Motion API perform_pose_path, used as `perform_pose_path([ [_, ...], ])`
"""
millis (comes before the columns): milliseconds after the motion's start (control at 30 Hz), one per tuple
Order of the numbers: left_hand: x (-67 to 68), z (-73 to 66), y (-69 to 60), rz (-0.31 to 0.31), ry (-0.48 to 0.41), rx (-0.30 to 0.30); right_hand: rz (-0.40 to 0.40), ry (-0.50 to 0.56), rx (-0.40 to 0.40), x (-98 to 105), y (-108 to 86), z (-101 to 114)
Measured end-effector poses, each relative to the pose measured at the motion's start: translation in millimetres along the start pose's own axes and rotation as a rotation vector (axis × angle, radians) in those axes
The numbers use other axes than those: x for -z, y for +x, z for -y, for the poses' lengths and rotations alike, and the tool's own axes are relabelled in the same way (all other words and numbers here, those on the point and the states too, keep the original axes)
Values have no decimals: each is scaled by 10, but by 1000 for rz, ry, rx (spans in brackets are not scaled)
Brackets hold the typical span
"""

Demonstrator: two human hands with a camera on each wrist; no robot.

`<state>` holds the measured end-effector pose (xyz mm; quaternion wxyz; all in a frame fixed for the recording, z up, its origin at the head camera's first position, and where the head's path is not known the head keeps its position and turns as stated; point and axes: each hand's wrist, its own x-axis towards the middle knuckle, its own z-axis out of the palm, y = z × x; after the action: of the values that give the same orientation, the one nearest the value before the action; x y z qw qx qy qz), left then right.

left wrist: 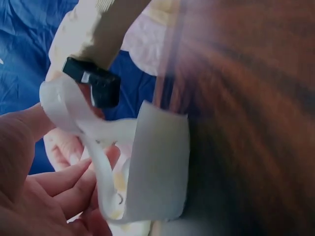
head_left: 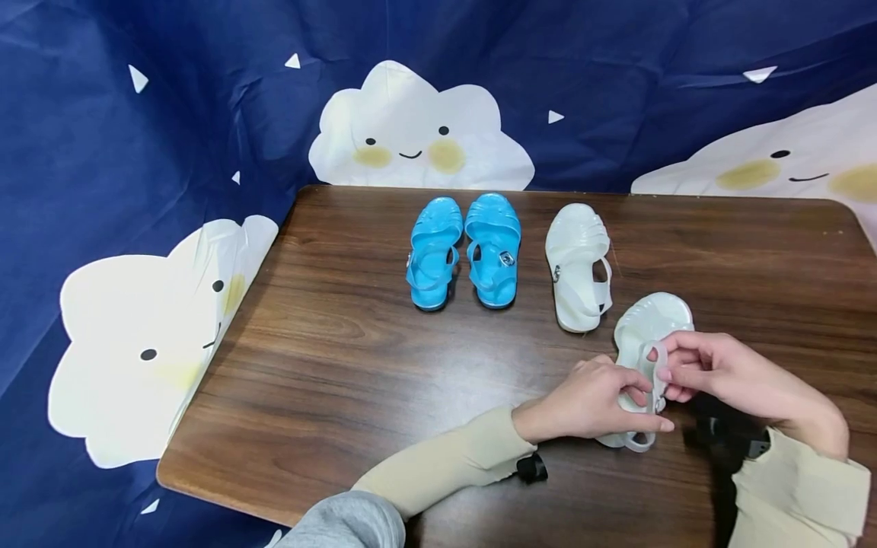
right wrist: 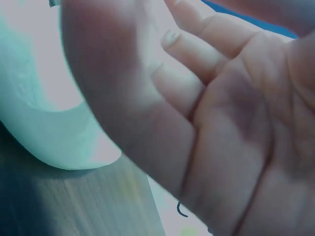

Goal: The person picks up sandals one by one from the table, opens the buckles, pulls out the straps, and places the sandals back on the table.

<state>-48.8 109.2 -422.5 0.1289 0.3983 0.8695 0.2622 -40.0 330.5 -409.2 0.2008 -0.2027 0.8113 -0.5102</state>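
A white jelly sandal lies at the right of the table, toe pointing away. My right hand pinches its raised ankle strap between thumb and fingers. On the other side, my left hand bends its fingers and thumb about the lower part of the strap. In the left wrist view the looped strap stands up from the sandal's heel, the left thumb against it. Fingers hide much of the sandal's middle. The right wrist view shows mostly palm, with the sandal beside it.
Another white sandal stands just behind and to the left. Two blue sandals sit side by side near the back edge of the wooden table. A dark blue curtain with cloud faces hangs behind.
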Motion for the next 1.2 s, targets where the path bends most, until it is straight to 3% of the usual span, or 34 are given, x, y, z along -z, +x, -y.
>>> perform_pose_path([
  [200, -59, -7, 6, 26, -29, 24, -22, -20, -19, -19, 19, 13],
  [433, -102, 51, 45, 15, -68, -10, -39, -28, -55, -16, 26, 12],
  [633, -104, 109, 72, 38, -110, -35, -48, -26, -129, -34, 61, 16],
  [800, -106, 128, 92, 55, -124, -23, -116, -105, -242, -39, 63, 74],
  [900, -106, 138, 97, 55, -145, -14, -138, -137, -254, -34, 44, 91],
  [1200, -118, 142, 110, 37, -159, 14, -10, -116, -220, -25, -8, 79],
])
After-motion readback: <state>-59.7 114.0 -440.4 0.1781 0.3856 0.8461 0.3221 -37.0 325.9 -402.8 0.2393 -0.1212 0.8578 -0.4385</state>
